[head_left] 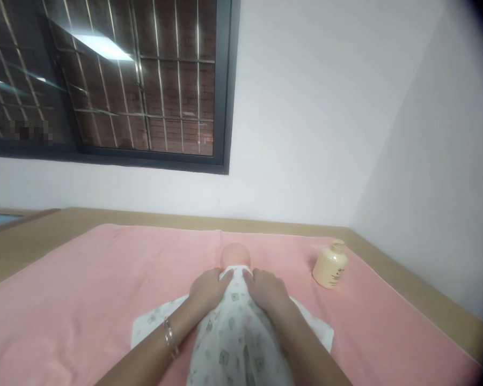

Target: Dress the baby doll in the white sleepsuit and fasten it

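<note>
A smooth round head (235, 254), like a baby doll's, rests on the pink sheet, with the body below it covered by a white baby cloth (235, 327) with a green print. At the cloth's upper edge, just below the head, my left hand (211, 288) is closed on the left side, its thumb on top of the fabric. My right hand (269, 289) grips the opposite side in the same way. Parts of printed white fabric spread out beyond both forearms. The fingers under the edge are mostly hidden.
A cream pump bottle (330, 265) stands to the right on the pink sheet (84, 289). The sheet covers a wooden-coloured surface (116, 214) that meets a white wall (306, 134). A barred window (153, 91) is at the upper left.
</note>
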Motion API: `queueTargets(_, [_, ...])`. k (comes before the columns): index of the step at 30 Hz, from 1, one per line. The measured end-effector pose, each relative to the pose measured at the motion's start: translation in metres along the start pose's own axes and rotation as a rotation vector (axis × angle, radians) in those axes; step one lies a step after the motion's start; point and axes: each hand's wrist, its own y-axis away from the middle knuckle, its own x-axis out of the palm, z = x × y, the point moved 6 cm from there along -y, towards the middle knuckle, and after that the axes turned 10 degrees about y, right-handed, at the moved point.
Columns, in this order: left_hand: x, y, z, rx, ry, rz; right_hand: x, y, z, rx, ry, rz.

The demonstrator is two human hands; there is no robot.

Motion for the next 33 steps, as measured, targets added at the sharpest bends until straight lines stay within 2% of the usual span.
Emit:
queueTargets(4, [-0.003, 0.006, -0.009, 0.007, -0.066, 0.017, -0.014, 0.020, 0.016, -0.109, 0.158, -0.118])
queueTargets(6, [-0.007, 0.016, -0.020, 0.035, -0.201, -0.016, -0.014, 0.020, 0.016, -0.111, 0.135, -0.106])
queueTargets(9, [-0.008, 0.040, -0.043, 0.159, -0.470, -0.073, -0.008, 0.008, 0.007, -0.069, 0.089, -0.063])
queueTargets(12, [-0.001, 0.060, -0.059, 0.276, -0.586, -0.044, -0.002, -0.005, -0.004, -0.031, 0.018, -0.015])
queueTargets(14, [0.000, 0.063, -0.060, 0.283, -0.599, -0.050, -0.001, -0.007, -0.008, -0.002, -0.003, 0.008])
queueTargets(16, [-0.001, 0.055, -0.054, 0.250, -0.588, -0.056, -0.005, -0.001, -0.005, -0.014, 0.040, -0.002])
queueTargets(20, [-0.005, 0.025, -0.032, 0.164, -0.439, -0.013, -0.018, 0.020, 0.016, -0.179, 0.114, -0.080])
queueTargets(23, [-0.005, 0.016, -0.024, 0.124, -0.358, 0.014, -0.021, 0.025, 0.021, -0.214, 0.115, -0.091])
queueTargets(27, [0.000, 0.039, -0.040, 0.189, -0.508, -0.015, -0.013, 0.011, 0.011, -0.146, 0.035, -0.050])
queueTargets(30, [0.005, 0.060, -0.055, 0.285, -0.502, -0.013, -0.009, 0.005, 0.007, -0.111, 0.038, -0.049])
queueTargets(33, [0.002, 0.058, -0.054, 0.273, -0.482, -0.011, -0.013, 0.015, 0.014, -0.159, 0.137, -0.095])
